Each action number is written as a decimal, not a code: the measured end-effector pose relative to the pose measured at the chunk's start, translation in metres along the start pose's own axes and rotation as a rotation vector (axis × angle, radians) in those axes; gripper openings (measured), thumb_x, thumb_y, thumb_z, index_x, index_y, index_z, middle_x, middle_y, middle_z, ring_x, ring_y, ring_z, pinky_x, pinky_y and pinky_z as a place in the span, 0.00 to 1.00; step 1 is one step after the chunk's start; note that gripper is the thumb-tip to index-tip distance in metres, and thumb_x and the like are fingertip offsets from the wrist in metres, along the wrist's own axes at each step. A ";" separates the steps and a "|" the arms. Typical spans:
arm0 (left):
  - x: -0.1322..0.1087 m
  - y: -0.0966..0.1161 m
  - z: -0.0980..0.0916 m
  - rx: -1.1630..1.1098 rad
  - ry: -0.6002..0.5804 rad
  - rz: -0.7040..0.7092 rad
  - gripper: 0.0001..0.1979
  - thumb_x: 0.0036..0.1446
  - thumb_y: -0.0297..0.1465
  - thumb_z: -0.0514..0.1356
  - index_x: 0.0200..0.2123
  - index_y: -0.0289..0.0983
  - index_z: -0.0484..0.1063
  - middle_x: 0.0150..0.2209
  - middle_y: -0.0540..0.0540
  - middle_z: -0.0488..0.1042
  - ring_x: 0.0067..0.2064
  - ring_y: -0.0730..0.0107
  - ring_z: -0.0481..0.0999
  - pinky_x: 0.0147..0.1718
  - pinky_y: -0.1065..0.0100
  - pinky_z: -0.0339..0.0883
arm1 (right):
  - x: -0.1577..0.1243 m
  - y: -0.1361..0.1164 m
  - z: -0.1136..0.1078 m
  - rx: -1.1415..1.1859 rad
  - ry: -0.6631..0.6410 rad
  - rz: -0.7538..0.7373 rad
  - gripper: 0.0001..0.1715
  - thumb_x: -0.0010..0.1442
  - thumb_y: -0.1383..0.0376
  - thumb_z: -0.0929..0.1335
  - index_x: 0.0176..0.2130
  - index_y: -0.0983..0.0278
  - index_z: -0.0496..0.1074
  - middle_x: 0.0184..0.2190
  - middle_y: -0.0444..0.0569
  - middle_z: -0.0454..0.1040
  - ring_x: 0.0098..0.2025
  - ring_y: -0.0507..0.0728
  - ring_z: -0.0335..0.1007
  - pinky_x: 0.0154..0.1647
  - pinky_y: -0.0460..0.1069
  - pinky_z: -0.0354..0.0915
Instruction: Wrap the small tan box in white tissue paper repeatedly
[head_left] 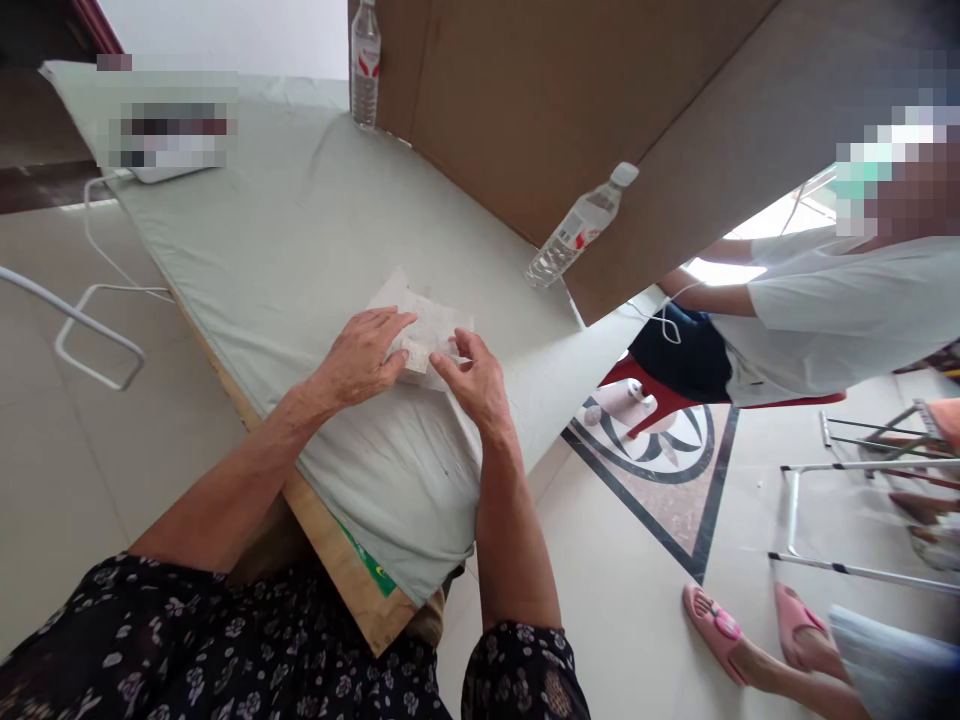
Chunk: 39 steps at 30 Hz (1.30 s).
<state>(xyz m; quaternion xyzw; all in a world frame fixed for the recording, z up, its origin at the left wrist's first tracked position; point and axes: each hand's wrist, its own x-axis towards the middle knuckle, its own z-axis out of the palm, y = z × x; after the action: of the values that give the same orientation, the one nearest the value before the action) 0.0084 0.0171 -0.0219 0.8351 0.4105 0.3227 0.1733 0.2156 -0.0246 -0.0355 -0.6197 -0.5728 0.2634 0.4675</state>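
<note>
Dark floral sleeves (225, 650) fill the bottom edge of the view, nearest the camera. At far left a white cable (97, 250) hangs off the table (330, 545), which carries a pale green cover (285, 230).

**Left hand.** The left hand (360, 355) lies palm down on the pale sheet (427, 325). Its fingers (394, 325) are stretched out flat and press the sheet to the cover; they grip nothing.

**Pale sheet.** Position: on the cover near the table's front edge, between the two hands. Progress, as judged: the sheet appears already doubled into a compact packet with creased layers. It is not finished, since both hands rest on it and its outline is uneven. Orientation: the long axis appears to run from one hand to the other, across the person's body. One loose corner points away from the person, toward the cardboard.

**Right hand.** The right hand (476, 385) is half curled. Thumb and forefinger appear to pinch the sheet's nearer right edge.

**Surroundings.** An upright bottle (365, 60) and a leaning bottle (581, 225) stand against cardboard panels (540, 100). A second person (817, 310) in a white shirt sits beyond. Feet in pink slippers (712, 620) show at lower right.
</note>
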 end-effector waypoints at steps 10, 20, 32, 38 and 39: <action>0.004 -0.016 -0.031 -0.052 -0.229 -0.224 0.25 0.68 0.48 0.47 0.40 0.41 0.80 0.32 0.45 0.80 0.36 0.58 0.78 0.39 0.62 0.66 | -0.040 -0.022 -0.026 0.012 -0.449 -0.188 0.17 0.65 0.58 0.70 0.52 0.56 0.80 0.36 0.45 0.84 0.40 0.57 0.80 0.48 0.54 0.72; -0.026 -0.026 -0.015 0.123 -0.208 -0.058 0.28 0.52 0.39 0.65 0.57 0.39 0.74 0.54 0.36 0.79 0.58 0.43 0.76 0.58 0.50 0.69 | -0.056 -0.010 -0.025 -0.138 -0.302 -0.147 0.12 0.65 0.62 0.70 0.47 0.57 0.81 0.41 0.49 0.85 0.43 0.59 0.81 0.47 0.56 0.74; -0.034 -0.023 0.001 0.228 -0.456 -0.085 0.53 0.54 0.50 0.66 0.74 0.33 0.49 0.75 0.28 0.56 0.77 0.39 0.53 0.73 0.45 0.48 | -0.007 0.009 0.007 -0.360 -0.107 -0.272 0.27 0.61 0.62 0.73 0.59 0.61 0.73 0.57 0.58 0.79 0.59 0.67 0.74 0.64 0.66 0.67; -0.025 -0.023 -0.001 0.248 -0.420 -0.119 0.52 0.54 0.50 0.67 0.74 0.36 0.50 0.75 0.29 0.55 0.77 0.37 0.52 0.72 0.41 0.48 | 0.001 0.044 -0.050 -0.407 0.181 -0.093 0.28 0.59 0.61 0.70 0.59 0.61 0.71 0.57 0.58 0.77 0.58 0.66 0.73 0.60 0.65 0.69; -0.024 -0.023 -0.002 0.250 -0.424 -0.119 0.52 0.54 0.50 0.67 0.74 0.36 0.51 0.75 0.29 0.55 0.77 0.36 0.52 0.72 0.41 0.48 | 0.002 0.050 -0.058 -0.437 0.181 -0.057 0.28 0.58 0.61 0.70 0.58 0.62 0.72 0.56 0.59 0.78 0.58 0.67 0.73 0.60 0.66 0.69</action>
<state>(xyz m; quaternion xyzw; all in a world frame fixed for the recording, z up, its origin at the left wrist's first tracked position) -0.0174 0.0119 -0.0427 0.8734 0.4500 0.0762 0.1699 0.2891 -0.0338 -0.0546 -0.7109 -0.5890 0.0632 0.3791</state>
